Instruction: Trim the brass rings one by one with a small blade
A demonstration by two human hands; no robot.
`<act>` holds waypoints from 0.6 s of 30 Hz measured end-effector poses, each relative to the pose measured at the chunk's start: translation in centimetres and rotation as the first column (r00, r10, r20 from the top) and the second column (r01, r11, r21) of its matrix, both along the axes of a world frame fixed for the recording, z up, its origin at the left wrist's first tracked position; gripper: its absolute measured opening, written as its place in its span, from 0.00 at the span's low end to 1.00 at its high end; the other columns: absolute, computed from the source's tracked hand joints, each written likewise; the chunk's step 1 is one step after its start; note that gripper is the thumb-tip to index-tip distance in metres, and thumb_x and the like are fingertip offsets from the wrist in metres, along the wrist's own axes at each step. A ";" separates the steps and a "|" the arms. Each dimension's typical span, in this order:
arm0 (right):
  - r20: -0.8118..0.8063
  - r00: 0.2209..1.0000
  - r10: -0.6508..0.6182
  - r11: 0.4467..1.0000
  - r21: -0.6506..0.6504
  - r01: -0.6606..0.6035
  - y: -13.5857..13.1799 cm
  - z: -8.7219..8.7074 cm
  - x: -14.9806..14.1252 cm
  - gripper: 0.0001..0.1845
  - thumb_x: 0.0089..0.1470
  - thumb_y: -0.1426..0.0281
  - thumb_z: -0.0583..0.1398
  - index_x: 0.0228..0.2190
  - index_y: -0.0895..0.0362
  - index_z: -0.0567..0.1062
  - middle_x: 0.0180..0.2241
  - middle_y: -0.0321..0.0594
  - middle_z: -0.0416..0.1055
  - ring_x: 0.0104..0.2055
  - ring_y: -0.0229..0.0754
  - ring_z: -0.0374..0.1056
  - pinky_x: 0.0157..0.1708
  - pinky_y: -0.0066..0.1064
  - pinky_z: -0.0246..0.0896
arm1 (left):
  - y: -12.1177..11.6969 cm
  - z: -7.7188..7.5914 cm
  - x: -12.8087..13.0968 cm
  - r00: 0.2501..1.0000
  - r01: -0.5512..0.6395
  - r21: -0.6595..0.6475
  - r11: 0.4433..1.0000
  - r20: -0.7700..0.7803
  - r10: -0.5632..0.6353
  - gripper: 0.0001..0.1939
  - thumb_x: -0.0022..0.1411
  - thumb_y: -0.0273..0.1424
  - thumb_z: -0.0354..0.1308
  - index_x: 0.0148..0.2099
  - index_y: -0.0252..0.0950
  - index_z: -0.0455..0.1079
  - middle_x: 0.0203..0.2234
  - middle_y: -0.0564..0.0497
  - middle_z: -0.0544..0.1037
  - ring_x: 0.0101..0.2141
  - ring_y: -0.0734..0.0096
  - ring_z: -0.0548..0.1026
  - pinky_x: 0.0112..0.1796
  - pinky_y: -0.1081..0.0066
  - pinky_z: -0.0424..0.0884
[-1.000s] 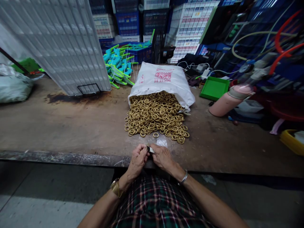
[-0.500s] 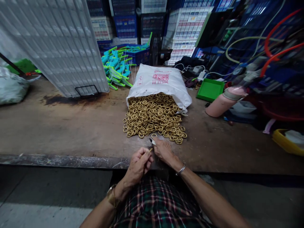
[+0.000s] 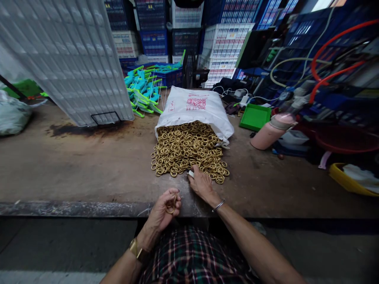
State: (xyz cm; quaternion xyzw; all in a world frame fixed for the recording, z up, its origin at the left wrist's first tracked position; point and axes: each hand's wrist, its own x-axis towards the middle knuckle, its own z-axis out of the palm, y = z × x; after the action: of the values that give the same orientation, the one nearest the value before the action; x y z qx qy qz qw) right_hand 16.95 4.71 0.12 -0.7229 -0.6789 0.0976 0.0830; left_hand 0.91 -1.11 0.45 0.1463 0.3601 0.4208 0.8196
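Note:
My left hand (image 3: pixel 166 207) is closed around a brass-coloured ring (image 3: pixel 170 209), just above the table's front edge; whether it holds more than one I cannot tell. Ahead of it, my right hand (image 3: pixel 202 183) grips a small white tool with a dark tip (image 3: pixel 191 173), its exact kind too small to make out. The fingertips of that hand touch the near edge of a heap of brass-coloured rings (image 3: pixel 186 148). These rings spill from the mouth of a white sack (image 3: pixel 195 104) with red print, which lies on its side.
Behind the sack lie blue and green plastic pieces (image 3: pixel 143 88). A ribbed translucent panel (image 3: pixel 89 71) stands at left. To the right are a green tray (image 3: pixel 255 117), a pink bottle (image 3: pixel 271 132) and a yellow basin (image 3: pixel 345 177). Stacked crates (image 3: pixel 227 41) line the back of the wooden table (image 3: pixel 89 165).
My left hand has moved left and toward me, turning so the ring shows. My right hand has gone forward to the heap with the white tool. The view has shifted slightly.

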 end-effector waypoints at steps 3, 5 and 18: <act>0.010 1.000 0.009 1.000 -0.015 -0.009 0.1 0.0 0.0 0.13 0.56 0.67 0.50 0.43 0.58 0.63 0.32 0.45 0.73 0.33 0.44 0.69 0.29 0.29 0.49 | 0.1 -0.1 -0.2 0.999 -0.005 -0.031 1.000 0.050 0.007 0.11 0.47 0.31 0.63 0.33 0.33 0.66 0.24 0.53 0.69 0.24 0.79 0.68 0.18 0.82 0.56; 0.006 1.000 0.014 1.000 -0.017 -0.014 0.2 0.0 0.2 0.11 0.56 0.67 0.50 0.40 0.58 0.64 0.32 0.45 0.72 0.32 0.43 0.69 0.28 0.29 0.49 | 0.3 0.0 -0.2 0.998 -0.025 -0.047 0.999 0.061 0.028 0.11 0.46 0.31 0.63 0.29 0.32 0.65 0.24 0.52 0.69 0.25 0.77 0.68 0.18 0.82 0.56; -0.697 0.683 0.219 0.971 0.087 -0.222 -2.6 0.0 0.0 0.05 0.52 0.67 0.50 0.28 0.55 0.64 0.22 0.31 0.62 0.24 0.34 0.57 0.25 0.25 0.51 | 0.3 0.0 1.3 0.961 -0.102 0.121 0.987 -0.244 0.129 0.22 0.46 0.42 0.63 0.38 0.36 0.61 0.20 0.60 0.64 0.15 0.86 0.56 0.15 0.83 0.45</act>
State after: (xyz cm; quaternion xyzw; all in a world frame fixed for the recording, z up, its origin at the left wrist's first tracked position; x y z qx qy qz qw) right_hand 16.95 2.15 0.14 -0.5447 -0.6778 0.3755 0.3206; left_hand 2.22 -0.80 0.45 0.2209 0.4456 0.4647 0.7326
